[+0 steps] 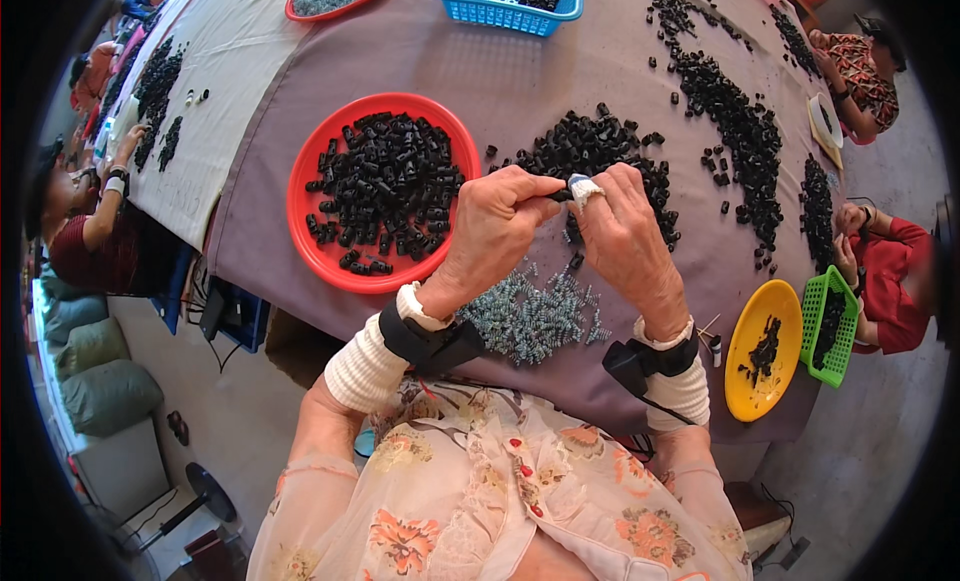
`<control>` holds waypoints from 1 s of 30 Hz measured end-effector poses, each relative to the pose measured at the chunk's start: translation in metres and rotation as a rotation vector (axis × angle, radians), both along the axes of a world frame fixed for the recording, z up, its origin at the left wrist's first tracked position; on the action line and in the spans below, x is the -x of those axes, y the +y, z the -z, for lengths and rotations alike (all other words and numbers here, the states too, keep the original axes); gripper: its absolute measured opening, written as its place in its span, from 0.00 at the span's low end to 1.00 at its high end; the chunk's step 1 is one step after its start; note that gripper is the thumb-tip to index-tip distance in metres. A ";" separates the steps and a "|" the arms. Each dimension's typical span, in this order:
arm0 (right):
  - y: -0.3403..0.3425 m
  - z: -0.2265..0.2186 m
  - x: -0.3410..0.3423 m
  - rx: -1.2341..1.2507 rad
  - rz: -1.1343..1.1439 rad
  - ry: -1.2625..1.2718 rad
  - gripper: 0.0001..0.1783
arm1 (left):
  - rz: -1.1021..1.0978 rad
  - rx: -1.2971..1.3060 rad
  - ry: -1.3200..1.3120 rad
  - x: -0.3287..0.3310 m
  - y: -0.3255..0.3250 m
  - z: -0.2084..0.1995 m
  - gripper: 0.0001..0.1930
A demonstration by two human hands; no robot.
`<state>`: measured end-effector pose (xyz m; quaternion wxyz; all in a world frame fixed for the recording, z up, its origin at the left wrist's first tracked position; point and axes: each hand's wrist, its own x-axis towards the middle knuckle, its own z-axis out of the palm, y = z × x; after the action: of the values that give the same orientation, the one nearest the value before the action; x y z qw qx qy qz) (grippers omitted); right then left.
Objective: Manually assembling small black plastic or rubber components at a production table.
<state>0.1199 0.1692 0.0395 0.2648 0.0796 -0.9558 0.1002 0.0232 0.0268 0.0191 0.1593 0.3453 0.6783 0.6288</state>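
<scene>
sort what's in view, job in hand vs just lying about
Likely job:
small black plastic piece at the left fingers
heaped black plastic pieces
pale bluish coiled springs
round red plastic tray

Seemingly lying about:
green fabric cushions
black disc-ended pole

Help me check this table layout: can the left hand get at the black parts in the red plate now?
Probably yes: the red plate lies uncovered just beside the left hand, and nothing seems to block its black parts. That hand, though, holds a small dark piece.
</scene>
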 end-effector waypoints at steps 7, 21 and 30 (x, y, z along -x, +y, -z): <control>0.002 0.004 0.002 -0.006 -0.067 -0.035 0.04 | 0.031 0.055 0.021 0.001 -0.002 -0.001 0.12; 0.002 -0.009 0.008 0.079 0.038 -0.008 0.16 | 0.115 -0.080 -0.638 0.000 0.001 -0.006 0.12; 0.005 -0.002 0.013 0.110 0.037 0.063 0.17 | 0.173 -0.130 -0.820 0.005 -0.002 0.001 0.12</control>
<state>0.1070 0.1747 0.0410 0.3006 0.0503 -0.9413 0.1450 0.0182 0.0249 0.0178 0.4459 0.1312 0.4861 0.7400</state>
